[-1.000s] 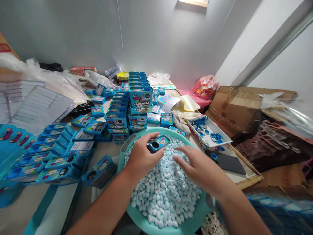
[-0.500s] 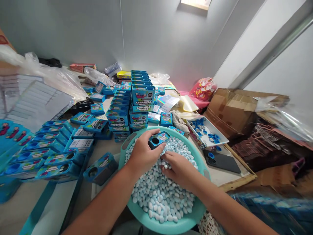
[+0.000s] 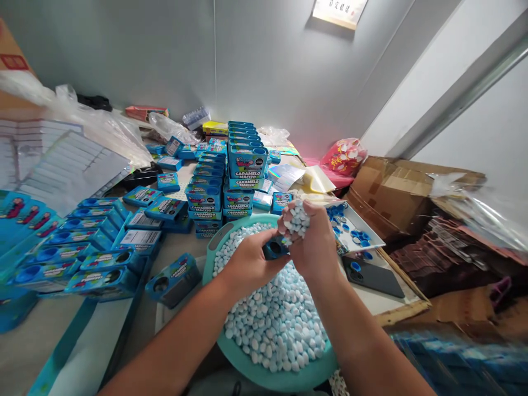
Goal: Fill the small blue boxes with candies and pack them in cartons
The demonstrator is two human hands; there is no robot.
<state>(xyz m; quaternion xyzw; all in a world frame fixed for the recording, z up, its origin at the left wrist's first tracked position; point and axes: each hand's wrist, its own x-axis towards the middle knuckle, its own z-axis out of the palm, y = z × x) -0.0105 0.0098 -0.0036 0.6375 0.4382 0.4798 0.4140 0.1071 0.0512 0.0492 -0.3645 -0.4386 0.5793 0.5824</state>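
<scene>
A teal basin (image 3: 214,250) in front of me is heaped with small white-blue candies (image 3: 272,319). My left hand (image 3: 247,264) grips a small blue candy box (image 3: 275,248) with a round hole in its top, held over the basin. My right hand (image 3: 311,239) is closed round a handful of candies (image 3: 296,220), raised right beside and above the box's hole. Both forearms reach in from the bottom edge.
Stacks of blue "Caramelo Macizo" boxes (image 3: 243,165) stand behind the basin and more boxes (image 3: 103,258) lie in rows at the left. A white tray of blue caps (image 3: 355,231), a dark phone (image 3: 375,275) and cardboard boxes (image 3: 396,192) sit at the right.
My right hand scooped candies from the basin and rose with them to the box. My left hand kept the box and tilted it toward the right hand.
</scene>
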